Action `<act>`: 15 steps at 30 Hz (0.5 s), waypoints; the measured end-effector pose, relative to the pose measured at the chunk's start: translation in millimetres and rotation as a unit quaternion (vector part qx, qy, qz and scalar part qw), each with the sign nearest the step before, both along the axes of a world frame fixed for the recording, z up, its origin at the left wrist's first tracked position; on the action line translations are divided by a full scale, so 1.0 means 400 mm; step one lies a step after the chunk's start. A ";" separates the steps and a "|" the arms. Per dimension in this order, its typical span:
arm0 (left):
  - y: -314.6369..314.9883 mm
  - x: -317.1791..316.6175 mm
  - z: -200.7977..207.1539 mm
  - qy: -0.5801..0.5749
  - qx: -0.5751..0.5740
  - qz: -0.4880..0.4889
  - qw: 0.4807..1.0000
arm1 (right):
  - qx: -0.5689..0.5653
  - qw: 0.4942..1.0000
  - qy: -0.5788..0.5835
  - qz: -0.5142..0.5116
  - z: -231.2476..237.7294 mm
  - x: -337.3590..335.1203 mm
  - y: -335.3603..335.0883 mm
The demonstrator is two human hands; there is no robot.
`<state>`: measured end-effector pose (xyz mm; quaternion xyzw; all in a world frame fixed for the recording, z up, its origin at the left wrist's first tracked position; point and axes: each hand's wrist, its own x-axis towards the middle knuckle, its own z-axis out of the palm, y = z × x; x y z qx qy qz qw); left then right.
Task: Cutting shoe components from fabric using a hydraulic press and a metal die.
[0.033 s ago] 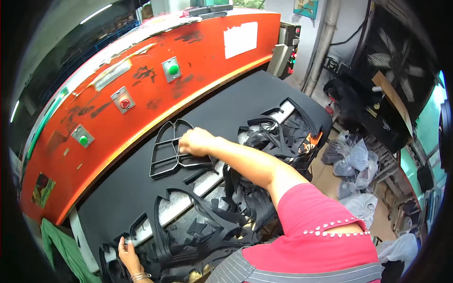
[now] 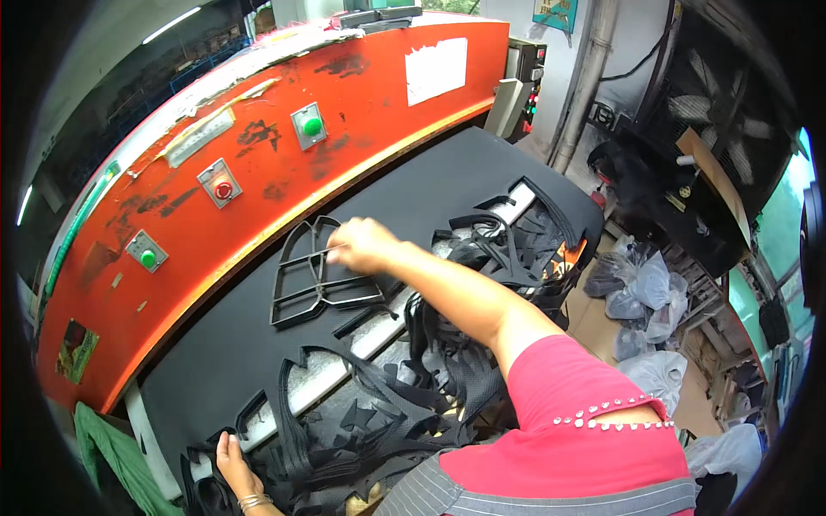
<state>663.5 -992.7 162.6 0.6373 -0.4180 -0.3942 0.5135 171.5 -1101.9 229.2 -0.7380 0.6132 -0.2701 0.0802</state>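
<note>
A black metal cutting die (image 2: pixel 320 284), two curved outlines joined side by side with crossbars, lies on a smooth dark sheet (image 2: pixel 215 344). My right hand (image 2: pixel 366 247) reaches over it from the right, fingers closed on a bar at its right half. Farther left and nearer to me, my left hand (image 2: pixel 234 464) rests by the near edge of the sheet, with its fingers stretched out beside black offcuts (image 2: pixel 297 430). These curved strips and scraps pile up along the near edge, over a pale bar (image 2: pixel 318 387).
Behind the sheet stands an orange machine beam (image 2: pixel 284 172) with green buttons and a red one. A control box (image 2: pixel 520 86) is at its right end. Plastic bags (image 2: pixel 641 284) lie on the floor to the right. Green cloth (image 2: pixel 120 456) hangs at the left.
My right hand sits slightly higher on the cutting die. The view has shifted a little; my left hand is in nearly the same place.
</note>
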 end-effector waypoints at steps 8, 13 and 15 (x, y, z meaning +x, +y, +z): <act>-0.103 -0.030 -0.094 0.254 0.013 0.023 0.967 | 0.051 0.703 -0.416 -0.575 -0.232 -0.665 0.119; -0.176 -0.147 0.006 0.446 0.073 0.084 0.888 | -0.019 0.461 -0.791 -0.401 -0.249 -0.735 0.136; -0.217 -0.114 0.011 0.453 0.071 0.103 0.883 | -0.098 0.408 -0.844 -0.335 -0.170 -0.659 0.109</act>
